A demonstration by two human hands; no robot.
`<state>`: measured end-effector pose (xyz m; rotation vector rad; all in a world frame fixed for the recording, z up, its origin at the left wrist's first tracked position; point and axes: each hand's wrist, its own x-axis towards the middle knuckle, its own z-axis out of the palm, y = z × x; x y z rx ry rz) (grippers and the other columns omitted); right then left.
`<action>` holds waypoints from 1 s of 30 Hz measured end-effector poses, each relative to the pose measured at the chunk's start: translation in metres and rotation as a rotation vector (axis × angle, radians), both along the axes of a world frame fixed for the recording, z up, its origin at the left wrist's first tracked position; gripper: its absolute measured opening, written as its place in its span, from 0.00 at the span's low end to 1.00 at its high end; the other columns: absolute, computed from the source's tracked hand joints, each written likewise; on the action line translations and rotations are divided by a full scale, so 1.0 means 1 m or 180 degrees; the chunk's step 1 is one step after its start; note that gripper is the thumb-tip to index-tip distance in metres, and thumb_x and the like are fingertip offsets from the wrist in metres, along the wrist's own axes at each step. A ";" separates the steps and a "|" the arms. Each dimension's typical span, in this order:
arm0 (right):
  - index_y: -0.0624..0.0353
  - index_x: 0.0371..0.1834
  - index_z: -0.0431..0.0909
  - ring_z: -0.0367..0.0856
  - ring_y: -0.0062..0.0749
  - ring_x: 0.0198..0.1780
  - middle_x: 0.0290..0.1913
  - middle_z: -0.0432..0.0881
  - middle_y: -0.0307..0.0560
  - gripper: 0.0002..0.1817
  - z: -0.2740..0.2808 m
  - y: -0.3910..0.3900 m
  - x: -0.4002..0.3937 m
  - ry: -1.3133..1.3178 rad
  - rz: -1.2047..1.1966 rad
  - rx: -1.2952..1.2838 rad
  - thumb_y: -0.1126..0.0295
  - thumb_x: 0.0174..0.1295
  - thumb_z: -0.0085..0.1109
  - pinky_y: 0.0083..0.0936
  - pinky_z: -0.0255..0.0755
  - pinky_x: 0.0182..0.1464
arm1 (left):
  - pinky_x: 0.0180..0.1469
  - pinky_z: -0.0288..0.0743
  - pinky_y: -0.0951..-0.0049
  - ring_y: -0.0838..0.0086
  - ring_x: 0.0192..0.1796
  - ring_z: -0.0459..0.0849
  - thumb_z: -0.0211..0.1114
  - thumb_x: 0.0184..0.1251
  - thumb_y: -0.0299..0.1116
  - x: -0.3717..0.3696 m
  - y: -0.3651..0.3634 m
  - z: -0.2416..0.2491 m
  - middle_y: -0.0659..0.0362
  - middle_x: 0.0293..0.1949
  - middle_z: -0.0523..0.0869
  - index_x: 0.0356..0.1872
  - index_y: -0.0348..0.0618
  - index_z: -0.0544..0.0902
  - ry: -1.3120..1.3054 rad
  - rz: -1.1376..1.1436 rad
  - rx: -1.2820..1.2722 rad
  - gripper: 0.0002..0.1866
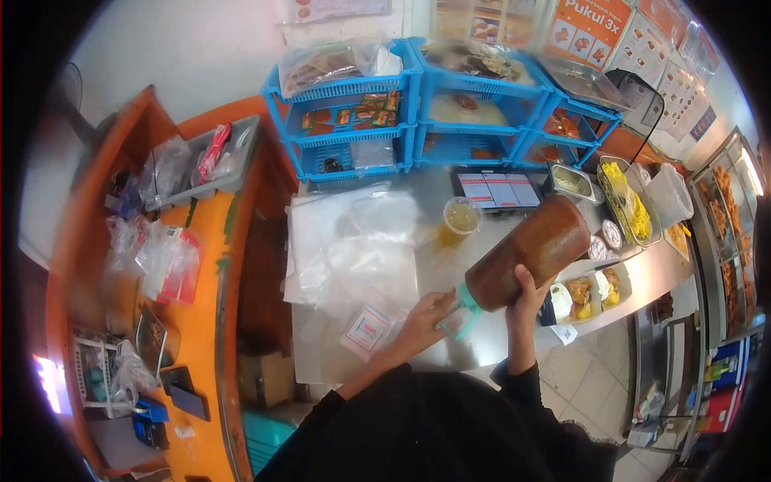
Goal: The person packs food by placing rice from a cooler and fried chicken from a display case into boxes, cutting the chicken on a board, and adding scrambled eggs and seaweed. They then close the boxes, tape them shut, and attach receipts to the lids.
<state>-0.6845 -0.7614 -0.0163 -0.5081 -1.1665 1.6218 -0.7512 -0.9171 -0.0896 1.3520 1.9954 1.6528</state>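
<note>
A large reddish-brown sauce bottle [530, 253] is tilted over the near side of the metal counter. Its teal-green cap or pump head [466, 307] points down and to the left. My right hand [528, 296] grips the bottle's body from below, thumb along its side. At the teal end, my left hand [427, 317] has its fingers closed around that part; the exact hold is partly hidden. Just right of my right hand stand open food boxes [580, 299] with fried pieces and white portions. Behind the bottle is a clear plastic cup [461, 221] holding a yellowish liquid.
Clear plastic bags [353, 241] and a printed paper packet [368, 329] lie on the left of the counter. Blue stacked racks [345, 120], a tablet [498, 189] and a yellow-filled basket [630, 201] line the back. An orange counter [201, 321] stands at left, a glass display case [727, 217] at right.
</note>
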 end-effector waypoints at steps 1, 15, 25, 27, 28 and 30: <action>0.58 0.62 0.48 0.63 0.36 0.55 0.54 0.62 0.48 0.42 -0.001 -0.001 0.001 -0.0014 0.0002 -0.0002 0.73 0.42 0.62 0.30 0.56 0.58 | 0.43 0.71 0.73 0.65 0.43 0.76 0.65 0.50 0.31 0.001 -0.002 0.000 0.53 0.43 0.73 0.54 0.37 0.70 0.0095 -0.0016 -0.0031 0.27; 0.57 0.57 0.58 0.69 0.37 0.52 0.50 0.69 0.49 0.32 -0.034 -0.011 0.004 0.0143 0.0918 -0.1829 0.56 0.51 0.57 0.34 0.63 0.56 | 0.37 0.74 0.76 0.73 0.37 0.77 0.68 0.43 0.26 0.004 -0.024 0.002 0.55 0.42 0.74 0.54 0.41 0.71 0.0442 0.0356 0.0133 0.31; 0.55 0.52 0.63 0.69 0.41 0.53 0.51 0.69 0.46 0.32 -0.079 0.016 0.002 0.0800 0.1844 -0.3705 0.47 0.49 0.56 0.37 0.69 0.52 | 0.38 0.74 0.79 0.76 0.39 0.77 0.68 0.46 0.24 -0.006 -0.019 0.029 0.55 0.42 0.75 0.54 0.36 0.70 0.0148 -0.0086 0.0491 0.30; 0.56 0.57 0.59 0.65 0.44 0.56 0.53 0.67 0.51 0.34 -0.066 0.029 0.003 0.1771 0.2057 -0.5423 0.49 0.50 0.56 0.37 0.69 0.53 | 0.41 0.73 0.78 0.76 0.40 0.77 0.67 0.48 0.25 -0.001 -0.010 0.037 0.56 0.42 0.75 0.56 0.36 0.68 -0.0675 -0.0543 0.0793 0.30; 0.56 0.57 0.59 0.65 0.44 0.56 0.53 0.67 0.51 0.34 -0.061 0.030 0.008 0.1885 0.1987 -0.5371 0.49 0.50 0.56 0.37 0.69 0.53 | 0.44 0.72 0.77 0.75 0.42 0.76 0.67 0.50 0.26 0.002 -0.004 0.041 0.57 0.42 0.76 0.58 0.37 0.66 -0.1531 -0.0865 0.1054 0.31; 0.54 0.60 0.54 0.63 0.45 0.57 0.57 0.63 0.53 0.35 -0.049 0.026 0.015 0.1135 0.2471 -0.4308 0.51 0.52 0.56 0.36 0.66 0.55 | 0.45 0.71 0.75 0.74 0.44 0.76 0.66 0.51 0.29 0.007 0.006 0.051 0.56 0.43 0.76 0.59 0.37 0.63 -0.2112 -0.1339 0.1080 0.32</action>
